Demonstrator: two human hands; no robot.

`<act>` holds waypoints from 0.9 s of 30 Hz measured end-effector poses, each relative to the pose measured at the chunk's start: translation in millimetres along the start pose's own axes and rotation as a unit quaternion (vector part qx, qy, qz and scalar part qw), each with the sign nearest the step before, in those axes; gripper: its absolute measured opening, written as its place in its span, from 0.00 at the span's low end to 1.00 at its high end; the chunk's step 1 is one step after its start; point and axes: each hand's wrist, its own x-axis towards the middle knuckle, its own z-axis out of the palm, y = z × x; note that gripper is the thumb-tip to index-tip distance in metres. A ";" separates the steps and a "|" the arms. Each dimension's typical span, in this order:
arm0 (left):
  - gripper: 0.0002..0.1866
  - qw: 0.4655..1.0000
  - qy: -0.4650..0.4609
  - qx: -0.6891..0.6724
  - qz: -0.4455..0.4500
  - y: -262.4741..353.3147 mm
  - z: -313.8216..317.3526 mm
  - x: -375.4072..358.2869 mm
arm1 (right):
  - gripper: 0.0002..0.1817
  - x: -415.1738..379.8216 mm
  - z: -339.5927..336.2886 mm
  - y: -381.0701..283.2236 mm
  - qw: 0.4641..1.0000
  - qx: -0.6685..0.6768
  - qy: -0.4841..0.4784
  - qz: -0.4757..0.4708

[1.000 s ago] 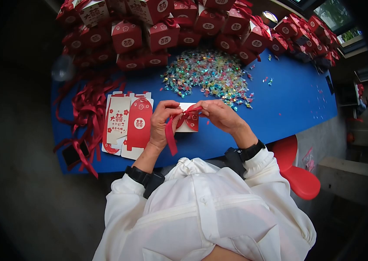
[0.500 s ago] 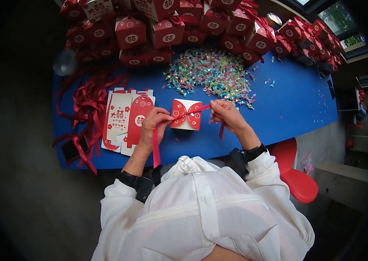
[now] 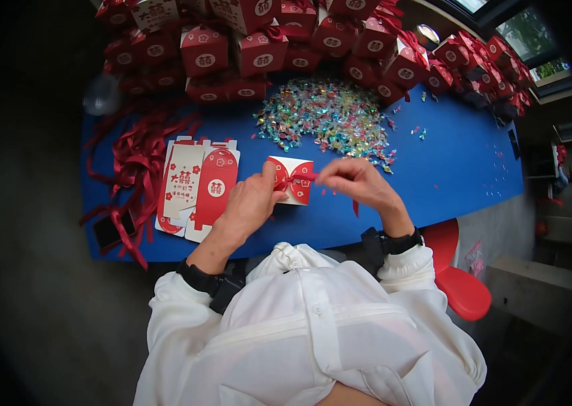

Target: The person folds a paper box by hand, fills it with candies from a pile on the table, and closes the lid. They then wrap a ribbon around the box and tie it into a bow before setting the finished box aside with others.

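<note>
Hands [image 3: 249, 199] at box [image 3: 301, 193] (candies [image 3: 326, 116] beyond)

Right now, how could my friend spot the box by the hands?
Find the blue table, then the heap of wrapped candies. Just below that, between the left hand and right hand, is a small red-and-white gift box with a red ribbon. Unlike the stacked gift boxes beyond, it stands alone.

Remotely, I hold both white-sleeved arms [image 3: 170, 301] stretched forward, the bare left hand [image 3: 249, 203] angled inward with its back turned up, the bare right hand [image 3: 362, 181] bent inward at its black-strapped wrist [image 3: 398, 222], fingers [image 3: 341, 170] curled toward the left one, the two apart.
</note>
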 end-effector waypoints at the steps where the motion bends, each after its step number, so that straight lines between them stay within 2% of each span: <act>1: 0.18 1.000 0.000 0.000 0.000 0.4 -1.4 -0.6 | 0.12 -2.2 -2.9 0.9 0.989 -0.029 -0.143 -0.032; 2: 0.17 1.000 -0.014 0.007 -0.010 0.2 -3.0 -1.4 | 0.12 -1.7 -0.7 0.6 0.989 -0.028 -0.144 -0.033; 3: 0.17 0.999 -0.028 0.014 -0.020 -0.1 -4.6 -1.8 | 0.10 -0.6 3.0 -0.1 0.972 -0.208 -0.112 -0.003; 4: 0.17 0.999 -0.027 0.015 -0.020 -2.1 -4.1 -1.7 | 0.08 0.9 7.1 -1.1 0.921 -0.380 -0.075 0.028; 5: 0.16 0.999 -0.031 0.015 -0.005 -5.4 -1.4 -1.8 | 0.06 2.7 11.4 -1.7 0.839 -0.540 -0.035 0.058; 6: 0.15 0.999 -0.036 0.015 0.011 -6.8 0.5 -1.9 | 0.05 11.4 17.2 3.2 0.857 -0.508 0.062 0.060; 7: 0.15 0.999 -0.035 0.014 0.012 -6.3 0.0 -1.6 | 0.05 18.9 24.9 10.8 0.856 -0.509 0.062 0.060; 9: 0.13 0.999 -0.030 0.013 0.043 -6.3 -2.9 -2.4 | 0.07 32.6 41.7 23.1 0.918 -0.312 0.225 -0.098; 10: 0.13 0.999 -0.028 0.014 0.041 -6.5 -3.7 -1.9 | 0.07 37.5 50.5 22.3 0.918 -0.312 0.224 -0.100; 12: 0.12 0.998 -0.039 -0.018 0.044 -7.2 -4.4 -0.8 | 0.08 43.1 65.2 20.0 0.975 -0.031 0.200 -0.092; 13: 0.12 0.998 -0.036 -0.018 0.040 -10.7 -3.6 -0.3 | 0.08 42.2 62.2 19.2 0.976 -0.030 0.197 -0.094; 15: 0.13 0.996 -0.018 -0.047 0.067 -13.1 -4.0 2.1 | 0.10 33.1 48.0 19.1 0.998 -0.055 0.022 -0.029; 16: 0.13 0.996 -0.018 -0.049 0.067 -11.0 -8.9 3.8 | 0.12 32.1 44.6 20.9 0.998 -0.052 0.002 -0.025; 18: 0.13 0.955 -0.153 -0.244 -0.069 -4.2 -19.7 6.5 | 0.13 30.1 37.9 13.1 0.996 -0.086 -0.023 -0.006; 19: 0.13 0.954 -0.154 -0.246 -0.067 -3.7 -17.8 7.4 | 0.14 29.5 35.2 8.6 0.992 -0.117 -0.050 0.009; 21: 0.15 0.884 -0.162 -0.430 -0.087 -5.3 -14.2 9.0 | 0.15 31.9 35.2 5.3 0.983 -0.171 -0.059 0.028; 22: 0.15 0.884 -0.162 -0.430 -0.086 -11.7 -10.6 9.9 | 0.17 33.7 36.2 4.0 0.972 -0.222 -0.069 0.045; 24: 0.16 0.732 -0.183 -0.645 -0.120 -28.0 -1.8 10.3 | 0.18 34.8 39.1 1.5 0.968 -0.244 -0.063 0.016; 27: 0.18 0.711 -0.148 -0.681 -0.089 -34.6 5.8 5.5 | 0.20 35.8 39.7 6.9 0.963 -0.263 -0.053 -0.017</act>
